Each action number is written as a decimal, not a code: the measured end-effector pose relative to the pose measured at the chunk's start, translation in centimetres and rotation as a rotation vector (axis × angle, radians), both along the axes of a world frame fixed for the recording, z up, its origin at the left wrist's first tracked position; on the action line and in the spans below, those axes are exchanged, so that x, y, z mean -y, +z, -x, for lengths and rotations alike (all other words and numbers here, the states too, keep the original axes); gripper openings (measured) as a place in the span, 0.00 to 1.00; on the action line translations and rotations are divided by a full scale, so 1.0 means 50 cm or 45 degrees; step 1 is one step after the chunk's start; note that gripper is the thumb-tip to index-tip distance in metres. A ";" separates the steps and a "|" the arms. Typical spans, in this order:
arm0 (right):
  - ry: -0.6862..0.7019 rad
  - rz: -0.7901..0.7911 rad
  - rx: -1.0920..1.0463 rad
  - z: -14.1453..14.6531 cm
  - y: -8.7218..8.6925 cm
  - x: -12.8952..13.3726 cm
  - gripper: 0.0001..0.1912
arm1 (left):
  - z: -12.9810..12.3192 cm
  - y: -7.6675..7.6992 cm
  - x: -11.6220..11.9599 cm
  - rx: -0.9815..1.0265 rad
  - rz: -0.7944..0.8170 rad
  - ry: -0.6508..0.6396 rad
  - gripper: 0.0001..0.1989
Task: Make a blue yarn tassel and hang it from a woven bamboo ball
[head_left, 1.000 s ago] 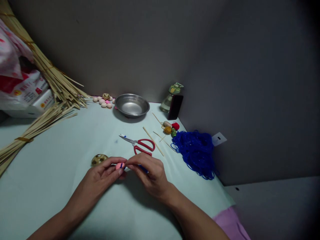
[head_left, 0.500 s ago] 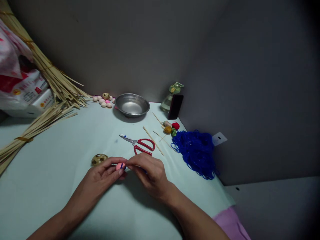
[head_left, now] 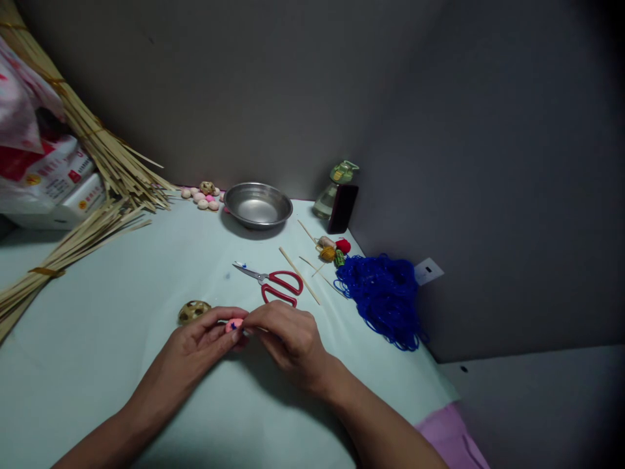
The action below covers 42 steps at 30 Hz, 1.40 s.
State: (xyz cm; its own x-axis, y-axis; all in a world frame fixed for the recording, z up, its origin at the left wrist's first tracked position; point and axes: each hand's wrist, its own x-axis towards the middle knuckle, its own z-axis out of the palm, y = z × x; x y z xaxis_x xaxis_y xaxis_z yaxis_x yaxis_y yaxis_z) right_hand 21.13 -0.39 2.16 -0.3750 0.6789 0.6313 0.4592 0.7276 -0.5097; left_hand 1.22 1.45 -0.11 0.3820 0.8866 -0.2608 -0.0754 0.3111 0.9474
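My left hand (head_left: 205, 342) holds a small pink ball (head_left: 234, 325) in its fingertips, and a blue mark shows on the ball. My right hand (head_left: 288, 345) pinches at the ball's right side, and its fingers hide part of it. A thin pale strip (head_left: 256, 329) runs from the ball under those fingers. Just beyond my left hand lies a woven bamboo ball (head_left: 194, 312), apart from my fingers. Red-handled scissors (head_left: 266, 280) lie open a little above my right hand, not touching it.
The pale cloth-covered table (head_left: 122, 365) holds a steel bowl (head_left: 258, 205), several small pink balls, thin sticks, yarn balls (head_left: 332, 251) and a tangled blue cord pile (head_left: 381, 299). A bottle and phone stand at the wall. Bamboo strip bundles (head_left: 112, 169) and a plastic bag lie left.
My right hand has shifted slightly on the pink ball, and the blue strand beneath it shows less. The blue mark on the ball looks different. The scissors and other objects stay put.
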 end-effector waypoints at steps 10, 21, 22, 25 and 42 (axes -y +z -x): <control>0.001 -0.055 0.058 -0.002 0.006 -0.001 0.11 | 0.000 0.007 -0.001 -0.038 0.019 0.013 0.20; -0.032 -0.083 0.161 -0.004 -0.002 0.002 0.10 | 0.001 0.001 0.004 -0.101 -0.081 0.019 0.15; -0.037 -0.087 0.183 -0.004 -0.002 0.002 0.11 | 0.001 0.000 0.003 -0.117 -0.078 0.022 0.15; -0.057 -0.073 0.242 -0.005 -0.003 0.003 0.13 | 0.002 0.001 0.003 -0.156 -0.079 0.039 0.17; -0.097 0.480 -0.474 -0.009 0.002 -0.007 0.22 | 0.002 -0.001 0.003 -0.136 -0.010 0.041 0.21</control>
State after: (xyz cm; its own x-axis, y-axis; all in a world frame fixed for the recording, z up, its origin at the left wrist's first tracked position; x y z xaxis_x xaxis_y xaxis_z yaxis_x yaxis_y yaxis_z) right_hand 21.58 -0.04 2.28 -0.1128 0.9008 0.4194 0.2421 0.4343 -0.8677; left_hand 1.14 1.29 -0.18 0.3236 0.9002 -0.2916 0.0159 0.3029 0.9529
